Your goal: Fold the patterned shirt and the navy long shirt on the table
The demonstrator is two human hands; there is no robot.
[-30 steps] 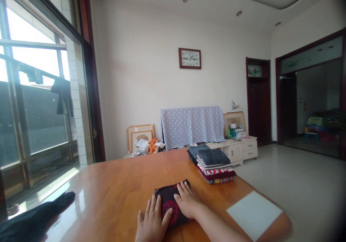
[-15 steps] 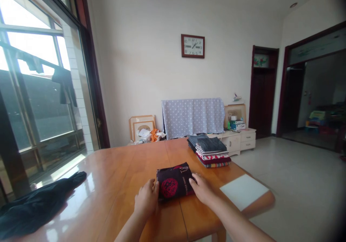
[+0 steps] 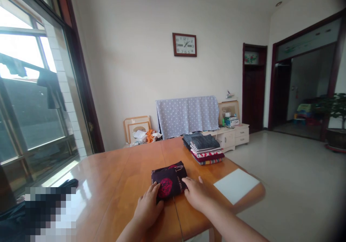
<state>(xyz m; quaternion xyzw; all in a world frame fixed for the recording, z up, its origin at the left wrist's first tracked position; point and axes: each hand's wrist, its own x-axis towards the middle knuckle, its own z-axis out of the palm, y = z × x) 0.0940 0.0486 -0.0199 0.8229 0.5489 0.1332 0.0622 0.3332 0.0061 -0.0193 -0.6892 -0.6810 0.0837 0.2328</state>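
Note:
A folded dark garment (image 3: 173, 184) with a round red print and small lettering lies on the wooden table (image 3: 129, 173) in front of me. My left hand (image 3: 150, 204) grips its near left corner, fingers over the top and thumb at the front edge. On the right edge, my right hand (image 3: 197, 193) holds the cloth between thumb and fingers, one finger sticking up. The undersides of the fingers are partly hidden. Beyond the garment stands a stack of folded clothes (image 3: 207, 148), with denim on top and striped, red and patterned pieces below.
A white sheet (image 3: 236, 186) lies at the table's right corner. Dark clothing (image 3: 16, 216), partly pixelated, lies at the left. Behind the table are a cloth-covered object (image 3: 186, 115), a white cabinet (image 3: 242, 135) and framed pictures (image 3: 137, 126). A window stands at the left.
The view has turned slightly right. My left hand has shifted from the garment's left side to its near left corner. My right hand stays at the right edge.

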